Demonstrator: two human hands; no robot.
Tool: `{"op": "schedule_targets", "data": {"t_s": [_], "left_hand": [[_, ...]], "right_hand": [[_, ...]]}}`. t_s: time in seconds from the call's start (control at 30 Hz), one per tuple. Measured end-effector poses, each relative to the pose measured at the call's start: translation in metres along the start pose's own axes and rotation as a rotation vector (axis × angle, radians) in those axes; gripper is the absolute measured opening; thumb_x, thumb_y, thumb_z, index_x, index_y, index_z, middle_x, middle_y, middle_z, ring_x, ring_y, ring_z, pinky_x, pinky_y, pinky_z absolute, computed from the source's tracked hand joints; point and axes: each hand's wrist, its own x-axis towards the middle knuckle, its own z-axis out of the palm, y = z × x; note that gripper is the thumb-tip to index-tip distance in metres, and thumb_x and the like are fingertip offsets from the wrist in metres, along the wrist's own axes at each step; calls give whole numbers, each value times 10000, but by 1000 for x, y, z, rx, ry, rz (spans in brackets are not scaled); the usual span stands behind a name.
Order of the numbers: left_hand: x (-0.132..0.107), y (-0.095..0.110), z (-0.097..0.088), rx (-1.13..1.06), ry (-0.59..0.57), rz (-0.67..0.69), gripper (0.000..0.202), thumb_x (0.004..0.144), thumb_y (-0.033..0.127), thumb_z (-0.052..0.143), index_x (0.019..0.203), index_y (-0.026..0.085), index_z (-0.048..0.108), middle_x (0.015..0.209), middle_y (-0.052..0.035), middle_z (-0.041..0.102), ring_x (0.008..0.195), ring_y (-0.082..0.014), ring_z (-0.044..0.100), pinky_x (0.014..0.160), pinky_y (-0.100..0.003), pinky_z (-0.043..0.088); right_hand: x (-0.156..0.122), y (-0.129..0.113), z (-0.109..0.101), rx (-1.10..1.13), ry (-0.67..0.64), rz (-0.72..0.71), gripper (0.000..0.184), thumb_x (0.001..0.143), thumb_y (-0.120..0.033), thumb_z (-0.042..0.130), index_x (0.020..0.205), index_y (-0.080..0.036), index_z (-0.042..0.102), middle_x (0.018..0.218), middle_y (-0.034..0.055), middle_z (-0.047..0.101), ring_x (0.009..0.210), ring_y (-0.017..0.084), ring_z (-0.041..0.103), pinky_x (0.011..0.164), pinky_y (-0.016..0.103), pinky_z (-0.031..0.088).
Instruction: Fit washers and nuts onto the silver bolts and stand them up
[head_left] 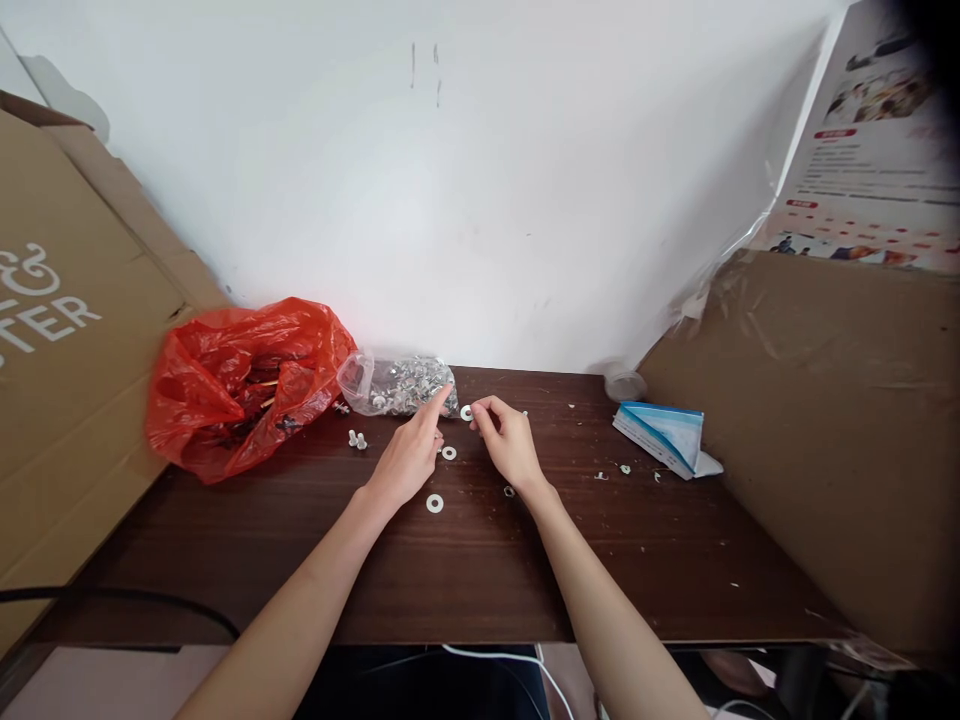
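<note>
My left hand rests on the dark wooden table with its index finger stretched toward a clear plastic bag of small metal parts; the other fingers are curled under. My right hand lies beside it, its fingertips pinched at a white washer. Two more washers lie flat on the table between and below my hands. A small nut sits near my right wrist.
A red plastic bag with dark contents lies at the back left, two small screws beside it. A blue and white packet lies at the right. Cardboard panels flank the table. A tape roll stands by the wall.
</note>
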Motion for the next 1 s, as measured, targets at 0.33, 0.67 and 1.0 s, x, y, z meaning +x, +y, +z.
{"op": "schedule_targets", "data": {"t_s": [0.33,0.67,1.0], "left_hand": [[-1,-6,9,-127,-12,-44,890,765,-14,509,1480,299,83,1169,-74,575,886,-147,607,861,-320,510],[-1,-12,14,-154,7,-9,884,747,-44,465,1482,285,99,1141,-80,571,966,-180,599,888,-368,503],[-1,-9,11,-144,-15,11,778,751,-39,451,1445,243,242,1237,-110,546,1076,-201,574,957,-389,474]], "right_hand": [[-8,2,14,-79,-85,-280,228,914,-277,486,904,-193,698,848,49,682,749,162,614,707,278,474],[-9,9,19,-95,-210,-384,140,867,-175,554,892,-199,690,967,56,666,881,172,637,805,310,518],[-9,2,16,-47,-271,-332,114,854,-185,561,876,-195,673,992,55,652,903,176,620,797,316,508]]}}
